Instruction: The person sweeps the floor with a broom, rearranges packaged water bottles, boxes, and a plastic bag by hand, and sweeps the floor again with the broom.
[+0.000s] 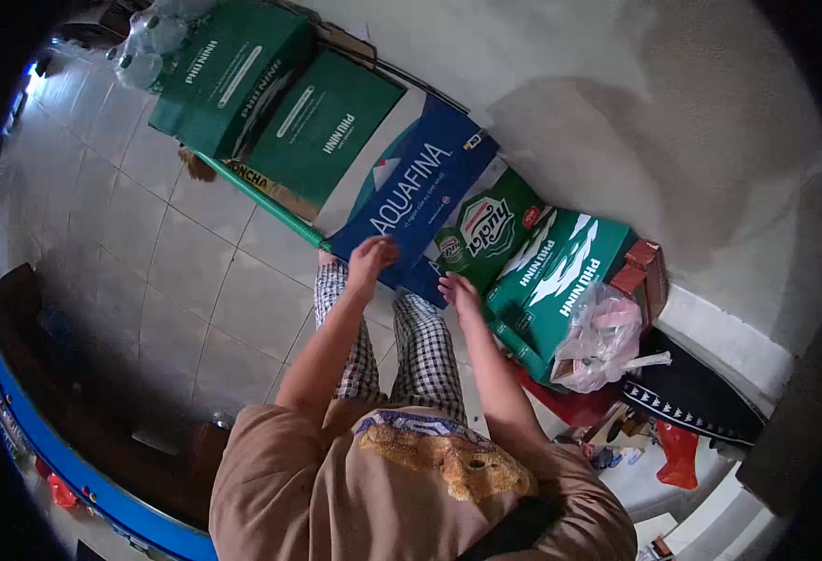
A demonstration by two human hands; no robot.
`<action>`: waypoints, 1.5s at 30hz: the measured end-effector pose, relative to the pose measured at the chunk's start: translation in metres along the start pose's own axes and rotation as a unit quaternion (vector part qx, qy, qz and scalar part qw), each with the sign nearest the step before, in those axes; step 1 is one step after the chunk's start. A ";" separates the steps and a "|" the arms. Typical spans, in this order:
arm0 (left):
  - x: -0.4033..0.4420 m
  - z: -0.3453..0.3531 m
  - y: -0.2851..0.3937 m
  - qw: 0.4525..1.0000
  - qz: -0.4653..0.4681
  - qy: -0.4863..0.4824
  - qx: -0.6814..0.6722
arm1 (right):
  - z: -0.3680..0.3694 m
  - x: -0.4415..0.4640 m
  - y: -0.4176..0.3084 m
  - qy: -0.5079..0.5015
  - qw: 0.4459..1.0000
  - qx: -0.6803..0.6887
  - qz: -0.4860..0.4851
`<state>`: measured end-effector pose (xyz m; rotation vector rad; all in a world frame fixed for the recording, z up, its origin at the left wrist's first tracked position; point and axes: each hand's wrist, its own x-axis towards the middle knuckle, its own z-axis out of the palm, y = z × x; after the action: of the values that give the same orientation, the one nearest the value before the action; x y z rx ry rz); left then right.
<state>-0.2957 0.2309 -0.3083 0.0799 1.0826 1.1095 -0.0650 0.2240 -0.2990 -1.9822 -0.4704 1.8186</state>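
the left hand [374, 265] is at the near edge of a blue box [434, 173] marked aquafina, its fingers bent in against the cardboard; whether they grip it or only rest there, i cannot tell. the right hand [461, 292] is at the near right corner of the same box, fingers half curled and set narrow, and again i cannot tell if they have hold of it. the blue box sits in the middle of a slanting row of cartons, in front of the person, with its lettered top facing up. just right of it is a green box [489, 222] with a white-edged logo, and then a green carton [575, 266] marked phu ninh. a clear plastic bag [603, 341] lies over the near end of that carton, beside some brown blocks [640, 279]. on the other side of the blue box is a flat green carton [327, 131], then a taller green box [233, 75], with clear bottles [144, 61] near the far corner. a green pole [275, 210] runs along the row's near side. below the hands are checked trousers [420, 351] and a brown shirt [364, 496]; grey floor tiles [187, 271] spread to the left, and a pale wall [701, 122] stands behind the row.
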 end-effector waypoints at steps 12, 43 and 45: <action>0.054 -0.126 0.016 0.934 0.032 0.340 0.101 | 0.154 -0.039 0.053 -0.232 0.963 -0.128 -0.048; -0.330 -0.174 0.163 0.712 -0.162 -0.032 0.683 | 0.220 -0.204 0.098 -0.203 0.934 -0.289 0.043; -0.346 -0.181 0.165 0.707 -0.172 0.012 0.686 | 0.241 -0.231 0.111 -0.281 0.927 -0.229 0.100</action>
<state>-0.5475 -0.0262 -0.0846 1.0007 1.6588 -0.2445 -0.3291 0.0285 -0.1735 -1.7919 -0.9690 2.6144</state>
